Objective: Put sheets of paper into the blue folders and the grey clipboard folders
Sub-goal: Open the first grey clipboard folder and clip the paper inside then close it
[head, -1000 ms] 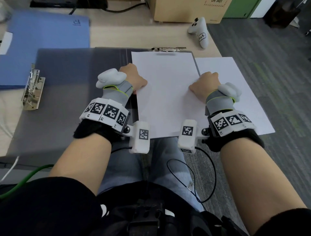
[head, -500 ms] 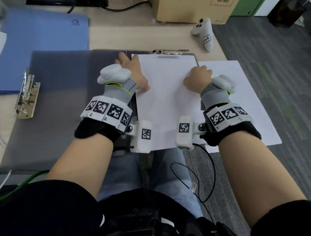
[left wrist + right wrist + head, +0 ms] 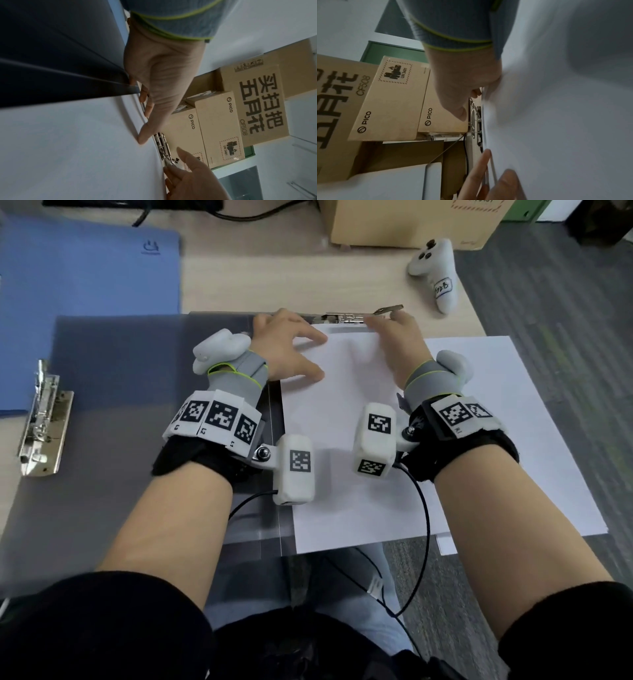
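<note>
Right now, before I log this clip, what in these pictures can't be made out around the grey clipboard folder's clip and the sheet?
- Head view: whether the sheet's top edge sits under the metal clip; the right hand covers it.
- Right wrist view: blur smears that hand's fingertips at the clip.
- Left wrist view: the left hand hides its own outer fingers.
- Head view: the grey clipboard folder's near edge, behind the forearms.

The two smaller brown cardboard boxes (image 3: 204,129) are each showing "PICO" beside a round logo, one also bearing a dashed battery label reading "UN 3481". The larger brown cardboard carton (image 3: 260,102) is displaying large Chinese characters above "CF508". The handwritten label on the white handheld controller (image 3: 436,273) is not reading clearly.
</note>
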Action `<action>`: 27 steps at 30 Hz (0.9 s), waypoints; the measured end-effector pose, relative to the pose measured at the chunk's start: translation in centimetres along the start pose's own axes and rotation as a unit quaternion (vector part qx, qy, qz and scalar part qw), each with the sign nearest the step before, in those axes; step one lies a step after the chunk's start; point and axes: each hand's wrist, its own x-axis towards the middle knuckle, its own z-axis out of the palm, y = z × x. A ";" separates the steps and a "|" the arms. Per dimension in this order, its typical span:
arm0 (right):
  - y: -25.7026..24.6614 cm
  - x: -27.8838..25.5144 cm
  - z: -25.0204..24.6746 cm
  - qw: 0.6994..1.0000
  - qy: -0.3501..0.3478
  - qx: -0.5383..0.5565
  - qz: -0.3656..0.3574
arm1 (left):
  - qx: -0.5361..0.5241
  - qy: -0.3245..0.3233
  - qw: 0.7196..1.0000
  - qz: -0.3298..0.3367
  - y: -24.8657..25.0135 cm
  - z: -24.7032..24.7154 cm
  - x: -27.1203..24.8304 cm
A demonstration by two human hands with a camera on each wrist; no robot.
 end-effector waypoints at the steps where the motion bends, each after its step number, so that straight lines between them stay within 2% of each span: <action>1: -0.1 0.2 0.2 1.000 0.009 0.016 -0.003 | -0.012 0.005 1.000 -0.002 -0.4 0.0 0.4; 4: -0.2 0.6 0.8 0.999 0.013 0.038 -0.025 | -0.076 0.013 0.997 -0.012 -1.0 -0.1 1.0; 6: -0.8 0.7 1.4 0.998 -0.010 0.035 -0.053 | -0.115 0.015 0.993 -0.005 -1.1 -0.2 1.3; 9: -1.6 0.8 2.6 0.996 -0.048 -0.012 -0.076 | -0.126 0.014 0.992 0.008 -1.4 -0.2 1.9; 11: -2.1 1.1 3.1 0.994 -0.047 -0.046 -0.086 | -0.133 0.019 0.991 0.015 -1.7 -0.2 2.2; 17: -2.8 3.6 3.5 0.990 -0.077 -0.111 -0.030 | -0.136 0.014 0.990 0.036 -2.8 -0.4 2.8; 19: -3.1 4.1 3.8 0.977 -0.094 -0.189 -0.016 | -0.130 0.016 0.991 0.038 -3.0 -0.2 3.2; 23: -3.0 4.8 4.3 0.934 -0.097 -0.341 -0.046 | -0.129 0.013 0.991 0.027 -2.9 -0.1 3.2; 27: -3.5 4.0 4.6 0.916 -0.088 -0.389 -0.048 | -0.128 0.004 0.991 0.030 -2.7 0.0 2.9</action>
